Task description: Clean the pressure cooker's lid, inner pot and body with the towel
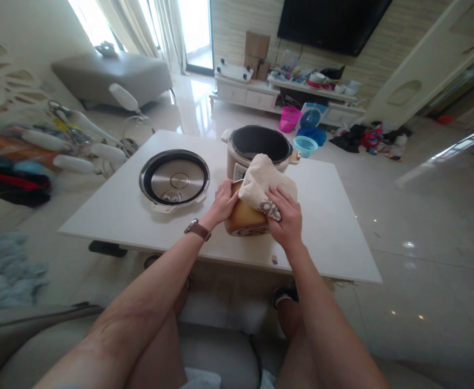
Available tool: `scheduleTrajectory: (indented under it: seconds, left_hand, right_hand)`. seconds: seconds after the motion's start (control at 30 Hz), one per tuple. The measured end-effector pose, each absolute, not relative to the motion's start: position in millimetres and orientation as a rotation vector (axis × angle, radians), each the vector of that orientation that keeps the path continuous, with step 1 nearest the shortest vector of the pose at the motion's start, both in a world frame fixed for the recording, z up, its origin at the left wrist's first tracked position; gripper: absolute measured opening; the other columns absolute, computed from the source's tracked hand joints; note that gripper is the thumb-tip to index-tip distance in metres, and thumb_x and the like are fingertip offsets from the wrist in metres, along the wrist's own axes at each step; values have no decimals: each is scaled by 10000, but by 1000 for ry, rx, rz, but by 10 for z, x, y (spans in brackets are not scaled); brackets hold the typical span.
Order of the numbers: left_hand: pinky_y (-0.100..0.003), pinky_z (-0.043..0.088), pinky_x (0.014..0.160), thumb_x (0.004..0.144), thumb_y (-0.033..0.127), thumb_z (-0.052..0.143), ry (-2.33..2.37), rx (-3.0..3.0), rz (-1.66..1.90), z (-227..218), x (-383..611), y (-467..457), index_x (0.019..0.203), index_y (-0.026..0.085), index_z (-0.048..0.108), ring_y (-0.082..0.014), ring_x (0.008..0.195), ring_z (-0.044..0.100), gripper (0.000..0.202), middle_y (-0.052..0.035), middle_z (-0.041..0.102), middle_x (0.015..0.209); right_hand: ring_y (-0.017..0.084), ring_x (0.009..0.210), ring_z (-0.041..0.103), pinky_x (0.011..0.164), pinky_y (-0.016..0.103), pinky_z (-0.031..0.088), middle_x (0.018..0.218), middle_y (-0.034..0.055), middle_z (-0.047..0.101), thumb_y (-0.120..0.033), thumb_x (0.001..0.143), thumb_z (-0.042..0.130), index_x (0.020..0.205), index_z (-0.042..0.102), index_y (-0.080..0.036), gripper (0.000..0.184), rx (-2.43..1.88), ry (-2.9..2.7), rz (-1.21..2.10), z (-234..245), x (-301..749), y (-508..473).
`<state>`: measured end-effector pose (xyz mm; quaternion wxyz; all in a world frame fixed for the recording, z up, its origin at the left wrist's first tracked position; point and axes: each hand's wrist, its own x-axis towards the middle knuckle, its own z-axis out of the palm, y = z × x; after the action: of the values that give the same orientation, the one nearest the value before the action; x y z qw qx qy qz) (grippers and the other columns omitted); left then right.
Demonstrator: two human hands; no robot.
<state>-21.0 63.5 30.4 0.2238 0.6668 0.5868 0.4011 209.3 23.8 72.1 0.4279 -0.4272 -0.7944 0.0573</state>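
Tilted on its side above the table's near edge is a golden-brown inner pot (247, 217). My left hand (223, 202) grips its left rim, fingers closed round it. On the pot's right side, my right hand (286, 219) presses a cream cloth (261, 181) with a dark printed patch against the outside. Just behind stands the rice cooker body (233, 156), white with a dark open cavity and a front panel partly covered by the cloth. To the left, the cooker's round lid (175, 181) lies with its metal inner face up.
All this is on a white table (111, 210); a small sticker-like figure (274, 260) is near its front edge. A grey sofa (216, 351) is beneath me. Beyond the table are a pink basket (290, 120), a light-blue basket (305, 145) and a low white cabinet (247, 96).
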Motion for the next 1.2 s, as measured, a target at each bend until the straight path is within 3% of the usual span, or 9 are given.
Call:
scheduleTrajectory:
  seconds: [0.23,0.47,0.77,1.03,1.2]
  left_hand:
    - [-489,461,1065,1082,400,485,1696,1792,1048,312,-215,617,1056,235,511,-305,1222,592,169,-117,607,1178]
    - [-493,459,1084,1088,394,448,1682,1750,1051,249,-264,639,1037,243,475,-291,1230,587,162,-108,598,1176]
    - [-501,447,1117,1099,530,374,1586,1713,1030,116,-373,623,1021,248,452,-282,1210,580,303,-99,571,1151]
    - [-474,443,1158,1098,449,398,1494,1646,1009,50,-398,644,1020,234,482,-253,1219,581,243,-87,586,1132]
    - [-455,480,1080,1051,488,448,1472,1628,1072,110,-372,686,963,238,487,-252,1095,589,268,-57,605,1039]
  right_hand:
    - [308,1347,664,1181,515,487,1381,80,758,-310,925,615,1296,742,-265,395,-1171,-1636,326,607,2126,372]
    - [262,934,689,901,388,526,987,72,802,-453,902,612,1068,766,-186,350,-1380,-1298,516,530,2180,452]
    - [238,868,642,826,338,457,916,55,781,-488,876,612,963,745,-186,341,-1464,-1196,550,479,2251,515]
    - [213,789,579,792,334,428,810,24,715,-488,858,605,889,721,-186,325,-1536,-1127,547,503,2300,522]
    - [216,805,588,821,343,448,818,34,732,-478,842,618,908,747,-167,343,-1515,-1095,572,511,2324,520]
